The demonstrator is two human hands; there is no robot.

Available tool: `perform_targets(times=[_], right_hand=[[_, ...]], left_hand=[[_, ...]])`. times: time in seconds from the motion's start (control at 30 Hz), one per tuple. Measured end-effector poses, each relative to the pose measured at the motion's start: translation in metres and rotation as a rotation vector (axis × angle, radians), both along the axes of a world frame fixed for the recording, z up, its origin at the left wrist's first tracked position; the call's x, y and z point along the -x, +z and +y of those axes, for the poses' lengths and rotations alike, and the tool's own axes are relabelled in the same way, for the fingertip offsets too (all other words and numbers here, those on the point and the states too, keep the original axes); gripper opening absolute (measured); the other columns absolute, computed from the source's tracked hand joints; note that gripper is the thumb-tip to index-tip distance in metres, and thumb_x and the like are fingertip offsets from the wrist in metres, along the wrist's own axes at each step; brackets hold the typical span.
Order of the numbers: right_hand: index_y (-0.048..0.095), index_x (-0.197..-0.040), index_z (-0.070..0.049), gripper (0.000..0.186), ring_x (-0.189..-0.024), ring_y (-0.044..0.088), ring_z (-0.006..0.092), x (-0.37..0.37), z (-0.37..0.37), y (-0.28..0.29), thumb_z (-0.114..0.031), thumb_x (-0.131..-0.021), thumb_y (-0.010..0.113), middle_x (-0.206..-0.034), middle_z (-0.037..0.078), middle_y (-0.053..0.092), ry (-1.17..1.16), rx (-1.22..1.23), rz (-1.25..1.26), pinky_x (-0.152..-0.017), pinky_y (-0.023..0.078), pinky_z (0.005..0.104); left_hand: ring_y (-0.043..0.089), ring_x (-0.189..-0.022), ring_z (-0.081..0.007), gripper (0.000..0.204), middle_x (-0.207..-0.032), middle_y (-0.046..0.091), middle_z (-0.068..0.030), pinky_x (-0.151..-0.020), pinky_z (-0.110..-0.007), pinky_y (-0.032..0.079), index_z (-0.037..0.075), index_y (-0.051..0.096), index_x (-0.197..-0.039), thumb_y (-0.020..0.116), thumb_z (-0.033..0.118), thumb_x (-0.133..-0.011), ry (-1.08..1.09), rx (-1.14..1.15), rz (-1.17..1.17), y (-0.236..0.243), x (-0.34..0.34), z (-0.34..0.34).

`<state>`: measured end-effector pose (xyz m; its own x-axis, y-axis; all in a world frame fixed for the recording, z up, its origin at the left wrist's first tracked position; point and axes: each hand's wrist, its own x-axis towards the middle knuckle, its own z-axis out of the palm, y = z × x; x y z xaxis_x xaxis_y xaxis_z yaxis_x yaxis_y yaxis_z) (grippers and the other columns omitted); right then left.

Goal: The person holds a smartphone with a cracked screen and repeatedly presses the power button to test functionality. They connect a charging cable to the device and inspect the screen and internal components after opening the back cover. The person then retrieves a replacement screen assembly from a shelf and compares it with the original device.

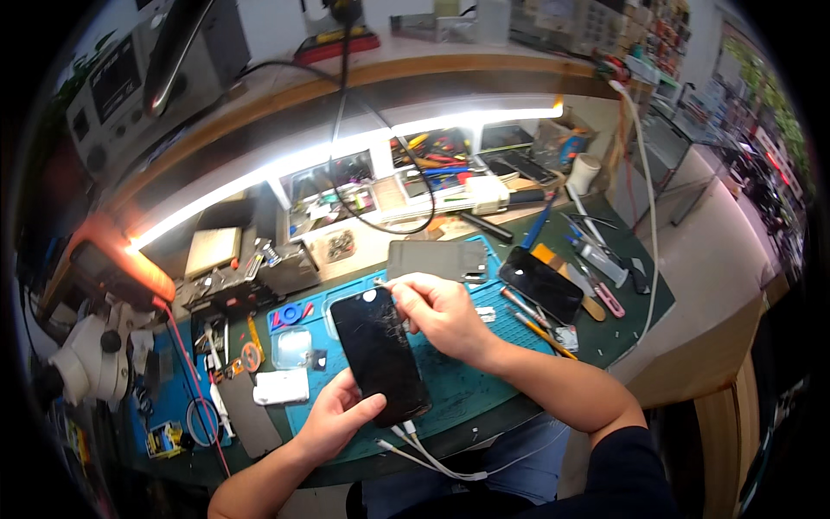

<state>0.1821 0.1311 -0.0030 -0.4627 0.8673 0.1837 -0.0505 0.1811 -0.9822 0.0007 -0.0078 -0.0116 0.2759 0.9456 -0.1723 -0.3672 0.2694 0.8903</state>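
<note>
A black smartphone (370, 350) with a cracked screen is held tilted over the blue work mat (467, 381). My left hand (333, 417) grips its lower left edge, the thumb lying on the glass. At the phone's top right corner, my right hand (441, 316) is closed in a pinch. A small pale tip (379, 283) shows at its fingertips, too small to name. Cracks spread over the glass just below those fingers. Behind the phone lies a grey flat panel (437, 259) on the mat.
Another dark phone (542, 285) lies to the right, near screwdrivers (540, 326), a syringe (601, 262) and pink-handled pliers (607, 298). On the left are a clear box (291, 349), a white case (281, 387) and an orange multimeter (121, 268). White cables (432, 463) hang at the front edge.
</note>
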Motion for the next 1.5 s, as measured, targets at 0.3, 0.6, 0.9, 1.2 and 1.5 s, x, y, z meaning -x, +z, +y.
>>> perform_targets(times=[0.3, 0.6, 0.9, 1.2, 1.5], right_hand=[[0.065, -0.118, -0.001, 0.028, -0.068, 0.052, 0.0029, -0.002, -0.002, 0.001, -0.020, -0.101, 0.055, -0.075, -0.003, 0.060, -0.023, -0.119, -0.081, -0.061, 0.046, 0.0215], [0.066, -0.118, -0.001, 0.029, -0.065, 0.051, 0.0035, -0.004, -0.004, 0.005, -0.021, -0.100, 0.055, -0.069, -0.001, 0.058, -0.067, -0.149, -0.146, -0.058, 0.043, 0.0234], [0.067, -0.113, -0.001, 0.028, -0.068, 0.063, 0.0190, -0.002, -0.005, 0.006, -0.022, -0.099, 0.056, -0.076, 0.013, 0.066, -0.108, -0.253, -0.160, -0.061, 0.049, 0.0320], [0.067, -0.113, -0.001, 0.028, -0.066, 0.059, 0.0139, -0.004, -0.008, 0.010, -0.022, -0.099, 0.056, -0.071, 0.010, 0.063, -0.114, -0.297, -0.195, -0.059, 0.047, 0.0295], [0.066, -0.115, -0.001, 0.027, -0.063, 0.054, 0.0063, -0.004, -0.007, 0.010, -0.021, -0.100, 0.056, -0.070, 0.006, 0.062, -0.109, -0.300, -0.188, -0.057, 0.045, 0.0261]], left_hand=[[0.052, -0.124, -0.0202, 0.053, -0.135, 0.054, -0.0113, -0.108, -0.038, 0.040, -0.001, 0.040, -0.140, 0.063, 0.007, -0.093, -0.016, 0.002, -0.021, 0.008, -0.002, 0.003], [0.057, -0.116, -0.0182, 0.046, -0.128, 0.058, -0.0116, -0.100, -0.033, 0.045, -0.002, 0.045, -0.136, 0.062, 0.008, -0.093, 0.014, 0.037, -0.068, 0.000, -0.002, 0.002], [0.059, -0.110, -0.0154, 0.044, -0.124, 0.061, -0.0100, -0.091, -0.028, 0.048, -0.001, 0.046, -0.134, 0.061, 0.008, -0.093, 0.006, 0.084, -0.023, -0.005, 0.005, 0.000], [0.058, -0.116, -0.0190, 0.046, -0.127, 0.059, -0.0126, -0.100, -0.034, 0.045, -0.003, 0.045, -0.135, 0.060, 0.003, -0.092, 0.004, 0.048, -0.066, 0.002, -0.001, 0.000], [0.057, -0.118, -0.0195, 0.048, -0.129, 0.059, -0.0121, -0.103, -0.035, 0.044, -0.002, 0.045, -0.136, 0.060, 0.002, -0.091, -0.005, 0.049, -0.063, 0.004, -0.001, 0.001]])
